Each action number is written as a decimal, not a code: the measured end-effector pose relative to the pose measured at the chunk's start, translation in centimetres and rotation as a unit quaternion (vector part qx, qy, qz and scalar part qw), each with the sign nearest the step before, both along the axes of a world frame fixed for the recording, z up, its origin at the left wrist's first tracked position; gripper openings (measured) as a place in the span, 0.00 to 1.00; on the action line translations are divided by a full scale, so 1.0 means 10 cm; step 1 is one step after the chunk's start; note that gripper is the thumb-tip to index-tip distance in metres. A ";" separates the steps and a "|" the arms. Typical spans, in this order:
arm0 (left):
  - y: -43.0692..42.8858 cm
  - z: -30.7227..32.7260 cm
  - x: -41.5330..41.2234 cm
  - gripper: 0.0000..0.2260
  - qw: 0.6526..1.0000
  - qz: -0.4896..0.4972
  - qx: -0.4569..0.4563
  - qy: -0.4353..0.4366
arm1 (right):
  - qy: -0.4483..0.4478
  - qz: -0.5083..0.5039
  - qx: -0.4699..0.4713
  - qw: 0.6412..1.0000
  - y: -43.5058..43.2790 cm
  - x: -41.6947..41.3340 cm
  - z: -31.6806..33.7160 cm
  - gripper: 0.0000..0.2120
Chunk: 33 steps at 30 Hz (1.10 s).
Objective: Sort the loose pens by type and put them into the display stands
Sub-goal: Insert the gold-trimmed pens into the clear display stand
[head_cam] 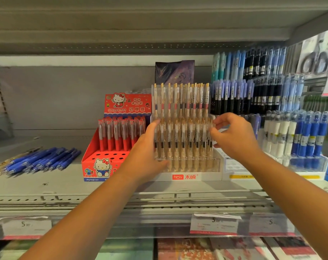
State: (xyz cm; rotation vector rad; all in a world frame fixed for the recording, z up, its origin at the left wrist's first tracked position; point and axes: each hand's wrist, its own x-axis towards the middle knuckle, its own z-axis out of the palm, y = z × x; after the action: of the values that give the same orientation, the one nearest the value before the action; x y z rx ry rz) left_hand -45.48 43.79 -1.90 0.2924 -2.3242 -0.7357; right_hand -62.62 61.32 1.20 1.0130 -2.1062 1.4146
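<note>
Shelf [56, 184]: left hand [146, 152] and right hand [232, 136] grip the pen stand [197, 176], fingers curled.

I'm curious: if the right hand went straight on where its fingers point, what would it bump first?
The clear pen stand: the right hand points left and its fingertips seem to touch the stand's right edge, with the gold-clipped pens just inside.

Grey shelf [46, 184], price labels [214, 223] on its front rail, dark purple packet [174, 72] at back

Left, loose blue pens [41, 159] lying flat; clear stand [193, 166] upright.
</note>
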 end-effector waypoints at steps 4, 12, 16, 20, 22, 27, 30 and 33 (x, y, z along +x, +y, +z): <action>0.02 0.01 0.01 0.51 1.000 0.001 0.005 -0.007 | 0.005 -0.015 0.013 1.000 0.02 0.01 -0.02 0.07; 0.05 0.04 0.07 0.49 1.000 -0.013 0.014 -0.015 | -0.020 -0.005 0.025 0.999 0.09 0.09 -0.02 0.11; 0.08 0.10 0.28 0.37 0.999 0.006 0.028 0.034 | 0.018 0.010 -0.001 1.000 0.20 0.28 -0.09 0.15; 0.06 0.09 0.62 0.29 0.997 0.045 0.054 0.037 | -0.017 0.175 0.000 0.984 0.15 0.64 -0.07 0.11; 0.04 0.07 0.83 0.27 0.996 0.056 0.063 0.027 | -0.046 0.259 0.039 0.964 0.03 0.81 -0.06 0.12; -0.10 0.02 1.40 0.22 0.992 0.091 0.084 0.007 | -0.069 0.325 0.101 0.938 -0.37 1.19 -0.08 0.13; -0.25 0.02 1.75 0.19 0.991 0.109 0.079 -0.009 | -0.066 0.338 0.147 0.927 -0.66 1.44 -0.14 0.14; -0.49 0.03 2.13 0.18 0.988 0.136 0.072 -0.016 | -0.058 0.352 0.168 0.919 -1.03 1.74 -0.18 0.13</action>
State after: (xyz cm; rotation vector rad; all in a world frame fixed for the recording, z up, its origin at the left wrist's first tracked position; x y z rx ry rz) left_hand -24.19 38.88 -1.56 0.6768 -2.2034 -0.7658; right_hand -45.21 51.06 -0.59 2.0245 -2.2197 1.4466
